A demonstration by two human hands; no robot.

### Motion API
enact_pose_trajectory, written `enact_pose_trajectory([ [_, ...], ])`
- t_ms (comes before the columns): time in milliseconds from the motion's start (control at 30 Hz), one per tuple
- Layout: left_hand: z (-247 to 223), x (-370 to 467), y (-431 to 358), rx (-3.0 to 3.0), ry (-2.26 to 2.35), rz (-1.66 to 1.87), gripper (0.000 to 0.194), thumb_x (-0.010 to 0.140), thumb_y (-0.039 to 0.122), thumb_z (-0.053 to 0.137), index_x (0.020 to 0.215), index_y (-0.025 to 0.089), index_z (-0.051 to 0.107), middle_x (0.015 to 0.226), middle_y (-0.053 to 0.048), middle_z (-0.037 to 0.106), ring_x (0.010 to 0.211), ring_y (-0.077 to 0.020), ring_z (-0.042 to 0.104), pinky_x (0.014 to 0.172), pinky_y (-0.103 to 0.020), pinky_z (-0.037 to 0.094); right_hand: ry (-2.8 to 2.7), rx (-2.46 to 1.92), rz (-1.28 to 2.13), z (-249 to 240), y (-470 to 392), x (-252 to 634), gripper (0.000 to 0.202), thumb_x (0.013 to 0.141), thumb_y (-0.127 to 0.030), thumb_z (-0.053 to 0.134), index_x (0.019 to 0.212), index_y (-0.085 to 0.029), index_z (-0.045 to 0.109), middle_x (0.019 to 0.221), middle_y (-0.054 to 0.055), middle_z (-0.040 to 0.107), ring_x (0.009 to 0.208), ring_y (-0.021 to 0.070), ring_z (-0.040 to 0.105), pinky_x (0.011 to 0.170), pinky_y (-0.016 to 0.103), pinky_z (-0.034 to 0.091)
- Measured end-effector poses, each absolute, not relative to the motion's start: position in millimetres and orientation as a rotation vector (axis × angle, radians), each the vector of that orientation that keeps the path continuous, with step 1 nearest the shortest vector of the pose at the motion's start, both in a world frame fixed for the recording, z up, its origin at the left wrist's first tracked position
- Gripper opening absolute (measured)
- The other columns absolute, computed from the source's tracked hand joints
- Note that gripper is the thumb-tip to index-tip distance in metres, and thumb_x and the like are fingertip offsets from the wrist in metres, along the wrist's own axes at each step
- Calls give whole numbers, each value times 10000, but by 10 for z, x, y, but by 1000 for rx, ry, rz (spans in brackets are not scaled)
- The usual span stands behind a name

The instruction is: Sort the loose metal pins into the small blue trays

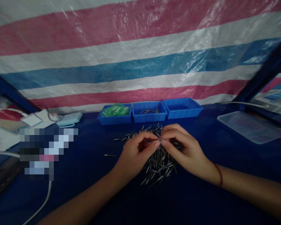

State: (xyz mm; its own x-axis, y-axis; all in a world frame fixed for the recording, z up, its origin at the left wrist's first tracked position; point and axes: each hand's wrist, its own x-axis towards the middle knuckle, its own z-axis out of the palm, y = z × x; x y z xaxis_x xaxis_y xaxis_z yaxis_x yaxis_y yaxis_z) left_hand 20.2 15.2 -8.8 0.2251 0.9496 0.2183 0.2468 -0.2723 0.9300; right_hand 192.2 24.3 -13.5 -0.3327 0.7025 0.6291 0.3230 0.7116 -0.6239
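Over a pile of thin metal pins that look like blind rivets (pixel 158 162), my two hands meet fingertip to fingertip. Thumb and forefinger of my left hand (pixel 137 151) pinch one end of a small rivet (pixel 160 139). The same piece is pinched from the other side by my right hand (pixel 189 150), which has a dark red cord round its wrist. Fingers cover most of the held piece. One loose rivet (pixel 110 155) lies apart on the blue table, left of my left hand.
Behind the pile stand three blue bins: the left bin (pixel 114 120) holds a green plastic bag (pixel 115 109), the middle bin (pixel 150 117) several rivets. The right bin (pixel 184 113) shows a bare floor. A translucent lid (pixel 250 126) lies right; a light blue case (pixel 69 120) and a cable (pixel 48 193) lie left.
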Motion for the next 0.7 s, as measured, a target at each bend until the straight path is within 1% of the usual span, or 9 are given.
enact_pose_trajectory([
  [200, -112, 201, 151, 1707, 1096, 1097, 99, 799, 267, 589, 857, 188, 609, 731, 19, 601, 616, -101, 517, 568, -225, 395, -1930, -778, 490, -127, 239, 1915, 72, 849, -166, 524, 888, -184, 582, 921, 57, 545, 846, 149, 573, 648, 275, 476],
  [533, -117, 191, 149, 1774, 1140, 1087, 98, 801, 268, 589, 861, 192, 606, 704, 20, 588, 579, -101, 499, 534, -224, 385, -1914, -772, 503, -114, 221, 1912, 84, 835, -166, 536, 892, -203, 585, 903, 49, 543, 811, 154, 577, 624, 293, 480],
  [700, -112, 202, 149, 1795, 1133, 1058, 98, 806, 266, 574, 861, 189, 601, 736, 7, 618, 545, -94, 506, 505, -220, 388, -1924, -757, 496, -116, 222, 1918, 86, 821, -169, 553, 889, -211, 585, 898, 46, 543, 753, 140, 563, 576, 277, 473],
])
